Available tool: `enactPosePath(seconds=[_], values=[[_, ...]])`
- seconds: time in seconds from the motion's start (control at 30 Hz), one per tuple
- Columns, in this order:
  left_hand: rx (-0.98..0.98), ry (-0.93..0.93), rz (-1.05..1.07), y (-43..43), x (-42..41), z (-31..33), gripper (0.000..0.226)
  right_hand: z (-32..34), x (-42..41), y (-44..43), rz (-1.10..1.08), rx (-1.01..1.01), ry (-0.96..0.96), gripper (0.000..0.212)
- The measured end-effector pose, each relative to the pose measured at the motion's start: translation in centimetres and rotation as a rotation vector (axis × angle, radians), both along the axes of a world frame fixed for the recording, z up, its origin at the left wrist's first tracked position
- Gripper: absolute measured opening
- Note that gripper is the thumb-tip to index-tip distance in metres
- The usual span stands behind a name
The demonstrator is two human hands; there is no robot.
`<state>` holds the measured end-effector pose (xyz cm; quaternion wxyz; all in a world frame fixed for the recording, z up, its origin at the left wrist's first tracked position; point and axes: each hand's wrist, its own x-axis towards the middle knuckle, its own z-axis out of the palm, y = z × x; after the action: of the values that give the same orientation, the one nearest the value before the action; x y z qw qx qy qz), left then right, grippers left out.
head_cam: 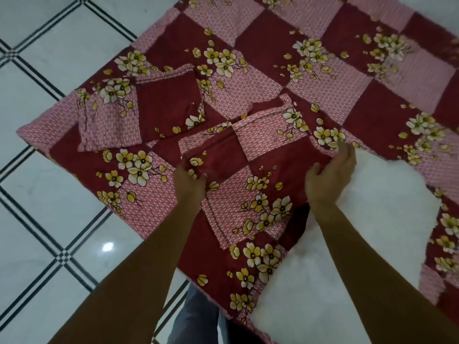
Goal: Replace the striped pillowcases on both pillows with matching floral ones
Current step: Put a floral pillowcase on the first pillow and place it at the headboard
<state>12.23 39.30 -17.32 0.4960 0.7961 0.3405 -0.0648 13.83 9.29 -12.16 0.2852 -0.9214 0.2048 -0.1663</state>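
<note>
A bed covered by a floral patchwork sheet [335,78] fills most of the view, with white tiled floor [49,70] to the left. A floral pillowcase [248,175] lies flat on the near part of the sheet; the left hand [190,178] pinches its left edge, while the right hand [330,172] rests spread on its right edge, fingers loose. Just right of that hand lies a bare white pillow [360,232] (no cover on it). A second, folded floral pillowcase [149,112] lies farther left.
</note>
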Motion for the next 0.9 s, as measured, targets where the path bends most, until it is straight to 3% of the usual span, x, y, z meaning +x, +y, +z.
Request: enactPosePath(seconds=[0.07, 0.17, 0.27, 0.37, 0.43, 0.5, 0.57, 0.6, 0.67, 0.7, 0.77, 0.8, 0.9], values=[[0.097, 0.046, -0.097, 0.8, 1.5, -0.9, 0.068, -0.8, -0.2, 0.2, 0.298, -0.225, 0.185, 0.069], [0.252, 0.147, -0.292, 1.2, 3.3, -0.2, 0.083, -2.6, -0.5, 0.0, 0.538, -0.368, 0.695, 0.068], [0.189, 0.186, -0.383, 1.9, 4.6, 0.2, 0.065, -3.7, -0.1, -0.5, 0.6, -0.38, 0.922, 0.066], [0.25, 0.177, -0.413, 1.6, 5.1, 1.6, 0.044, -3.4, 0.7, -0.3, 0.544, -0.191, 0.767, 0.051], [0.308, 0.056, -0.484, 0.2, 4.6, 3.4, 0.036, -2.5, 0.8, 0.3, 0.475, 0.064, 0.556, 0.034], [0.149, -0.051, -0.641, -2.1, 3.0, 5.4, 0.033, -0.6, 0.9, 1.6, 0.351, 0.416, 0.487, 0.034], [-0.014, -0.064, -0.878, -4.3, -0.1, 6.9, 0.033, 1.5, 1.2, 3.2, 0.214, 0.83, 0.529, 0.055], [-0.029, -0.057, -1.016, -5.4, -1.7, 7.3, 0.034, 2.1, 1.6, 3.6, 0.161, 0.941, 0.55, 0.071], [0.031, -0.057, -1.259, -6.8, -4.8, 7.6, 0.038, 2.4, 1.9, 3.9, 0.104, 0.893, 0.59, 0.106], [0.054, -0.07, -1.307, -7.2, -6.1, 7.7, 0.04, 2.2, 2.0, 3.7, 0.069, 0.796, 0.605, 0.111], [0.044, -0.092, -1.29, -7.3, -8.1, 7.6, 0.043, 1.7, 2.1, 2.9, -0.057, 0.64, 0.551, 0.091], [0.064, -0.082, -1.278, -7.1, -9.0, 7.6, 0.044, 1.6, 2.2, 2.2, -0.145, 0.668, 0.496, 0.073], [0.166, -0.086, -1.227, -6.0, -11.0, 7.1, 0.048, 2.1, 2.1, -0.7, -0.386, 1.023, 0.377, 0.036]])
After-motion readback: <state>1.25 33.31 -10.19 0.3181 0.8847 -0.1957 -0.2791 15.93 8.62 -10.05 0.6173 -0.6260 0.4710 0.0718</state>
